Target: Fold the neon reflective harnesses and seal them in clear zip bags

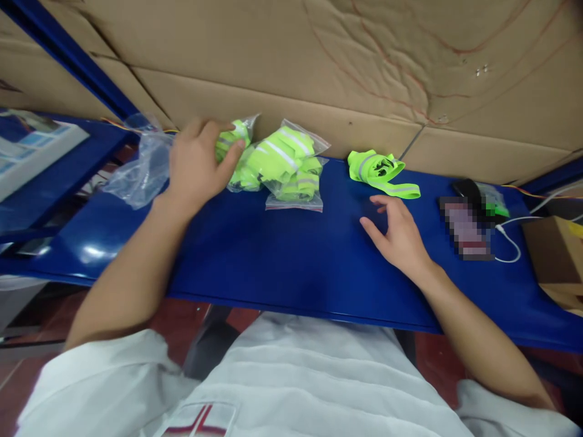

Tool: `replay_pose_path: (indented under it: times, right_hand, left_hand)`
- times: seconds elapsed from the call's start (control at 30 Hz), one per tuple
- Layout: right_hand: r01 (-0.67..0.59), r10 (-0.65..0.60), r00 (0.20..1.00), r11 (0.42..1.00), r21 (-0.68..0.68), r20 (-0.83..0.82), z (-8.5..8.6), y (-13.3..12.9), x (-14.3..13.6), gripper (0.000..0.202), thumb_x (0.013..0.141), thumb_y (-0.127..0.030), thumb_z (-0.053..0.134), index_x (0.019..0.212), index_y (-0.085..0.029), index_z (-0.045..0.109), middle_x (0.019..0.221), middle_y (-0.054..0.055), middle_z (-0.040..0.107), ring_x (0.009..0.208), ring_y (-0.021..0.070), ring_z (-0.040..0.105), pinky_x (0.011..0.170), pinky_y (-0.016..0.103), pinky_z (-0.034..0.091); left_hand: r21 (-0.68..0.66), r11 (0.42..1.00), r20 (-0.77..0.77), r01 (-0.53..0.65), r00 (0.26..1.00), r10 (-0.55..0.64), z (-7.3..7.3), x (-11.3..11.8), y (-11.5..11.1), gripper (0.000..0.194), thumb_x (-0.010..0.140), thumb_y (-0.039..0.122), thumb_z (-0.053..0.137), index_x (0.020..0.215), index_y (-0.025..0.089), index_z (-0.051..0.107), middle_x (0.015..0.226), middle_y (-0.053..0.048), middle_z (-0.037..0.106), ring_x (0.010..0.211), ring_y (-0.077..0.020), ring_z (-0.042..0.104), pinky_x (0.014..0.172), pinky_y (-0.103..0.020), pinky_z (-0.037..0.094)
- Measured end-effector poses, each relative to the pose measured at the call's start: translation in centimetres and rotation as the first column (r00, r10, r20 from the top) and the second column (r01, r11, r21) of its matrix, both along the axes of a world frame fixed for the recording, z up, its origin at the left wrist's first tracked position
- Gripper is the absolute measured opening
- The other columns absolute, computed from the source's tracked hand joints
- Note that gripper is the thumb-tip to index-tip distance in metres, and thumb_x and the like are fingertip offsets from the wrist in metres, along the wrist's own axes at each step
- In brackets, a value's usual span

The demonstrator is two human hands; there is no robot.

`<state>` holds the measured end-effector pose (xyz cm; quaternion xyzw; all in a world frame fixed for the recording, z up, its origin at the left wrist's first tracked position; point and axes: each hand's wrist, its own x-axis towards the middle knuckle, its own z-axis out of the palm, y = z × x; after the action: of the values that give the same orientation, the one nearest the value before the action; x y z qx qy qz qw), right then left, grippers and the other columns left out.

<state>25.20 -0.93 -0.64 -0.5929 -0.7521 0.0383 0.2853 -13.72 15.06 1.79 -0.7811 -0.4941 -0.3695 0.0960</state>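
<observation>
My left hand is over the left end of a pile of clear zip bags holding neon-yellow reflective straps. Its thumb and fingers are apart around one bagged strap; whether they touch it I cannot tell. Beside it in the pile lie more bagged straps, with silver stripes showing through the plastic. My right hand hovers over the blue table with thumb and fingers apart, holding nothing. Just beyond its fingertips lies an unbagged neon-yellow reflective strap, loosely coiled with one end looped out.
A crumpled clear plastic bag lies left of my left hand. On the right of the blue table are a pixelated phone-like object, a black item, a white cable and a cardboard box. Cardboard sheeting stands behind.
</observation>
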Motion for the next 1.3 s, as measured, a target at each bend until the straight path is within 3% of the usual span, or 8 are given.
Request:
replay_pose_path:
  times: [0.3,0.53,0.67,0.8,0.9,1.0,1.17,1.3]
  right_hand:
    - [0.141,-0.144,0.954,0.99,0.03,0.262,-1.3,3.7,1.6,0.057,0.105,-0.051,0.046,0.146,-0.012,0.053,0.151,0.022,0.056,0.138,0.04,0.051,0.111,0.056,0.04]
    - [0.145,-0.11,0.911,0.988,-0.06,0.398,-0.5,10.0,0.5,0.047,0.104,-0.046,0.048,0.12,-0.006,0.069,0.124,0.029,0.069,0.117,0.0445,0.06,0.1,0.057,0.041]
    - [0.091,-0.055,0.955,0.99,-0.111,0.292,0.2,10.7,-0.5,0.028,0.101,-0.033,0.054,0.103,-0.012,0.073,0.109,0.023,0.074,0.1,0.0378,0.067,0.084,0.046,0.047]
    - [-0.092,0.105,0.993,0.973,-0.214,0.048,3.7,8.0,-1.2,0.049,0.104,-0.053,0.051,0.073,-0.019,0.068,0.07,0.007,0.069,0.065,0.0221,0.064,0.067,0.035,0.047]
    - [-0.412,0.294,0.867,0.878,-0.244,-0.402,7.6,4.9,-1.5,0.049,0.102,-0.061,0.054,0.079,-0.021,0.071,0.072,0.003,0.071,0.066,0.0179,0.066,0.066,0.032,0.05]
    - [-0.497,0.269,0.746,0.833,-0.241,-0.609,10.0,2.5,-1.5,0.045,0.099,-0.06,0.06,0.078,-0.022,0.072,0.076,0.003,0.072,0.069,0.0178,0.068,0.066,0.031,0.053]
    - [-0.618,0.195,0.576,0.739,-0.267,-0.794,9.1,1.4,-2.3,0.049,0.096,-0.067,0.062,0.087,-0.021,0.073,0.081,0.002,0.073,0.076,0.0187,0.071,0.072,0.031,0.058]
    - [-0.629,0.272,0.68,0.694,-0.351,-0.681,7.9,0.7,-4.8,0.059,0.102,-0.071,0.045,0.087,-0.018,0.067,0.077,0.001,0.066,0.072,0.0157,0.065,0.067,0.028,0.052]
  left_hand:
    - [0.126,0.946,-0.087,0.297,0.954,-0.288,0.8,5.7,-6.4,0.023,0.1,0.037,0.057,0.111,0.024,0.072,0.109,-0.008,0.077,0.102,-0.0247,0.072,0.088,-0.042,0.059]
    - [0.083,0.912,-0.241,0.401,0.896,-0.372,-0.3,7.4,-7.8,0.018,0.098,0.029,0.058,0.101,0.021,0.074,0.101,-0.007,0.079,0.088,-0.0226,0.074,0.078,-0.035,0.056]
    - [0.071,0.876,-0.246,0.477,0.86,-0.448,-1.2,8.1,-8.3,0.017,0.099,0.027,0.058,0.102,0.02,0.073,0.101,-0.006,0.079,0.092,-0.0211,0.075,0.082,-0.032,0.057]
    - [-0.046,0.863,-0.193,0.503,0.843,-0.502,-1.9,9.0,-9.0,0.026,0.101,0.03,0.057,0.121,0.023,0.071,0.113,-0.009,0.077,0.106,-0.0227,0.074,0.093,-0.034,0.058]
    - [-0.101,0.836,-0.072,0.54,0.834,-0.547,-2.1,9.6,-9.4,0.044,0.1,0.033,0.06,0.143,0.02,0.057,0.136,-0.016,0.066,0.128,-0.0267,0.065,0.108,-0.04,0.054]
    - [-0.091,0.797,0.019,0.597,0.801,-0.598,-2.2,10.2,-9.7,0.077,0.096,0.039,0.069,0.161,0.02,0.032,0.154,-0.022,0.049,0.147,-0.0329,0.048,0.119,-0.05,0.047]
    - [-0.02,0.799,0.098,0.601,0.797,-0.596,-2.3,11.1,-10.5,0.097,0.092,0.047,0.076,0.166,0.025,0.018,0.162,-0.023,0.038,0.154,-0.0383,0.037,0.123,-0.061,0.038]
    - [0.062,0.773,0.235,0.632,0.743,-0.626,-2.1,11.5,-11.3,0.103,0.089,0.051,0.077,0.166,0.028,0.014,0.168,-0.021,0.031,0.157,-0.0364,0.034,0.125,-0.057,0.037]
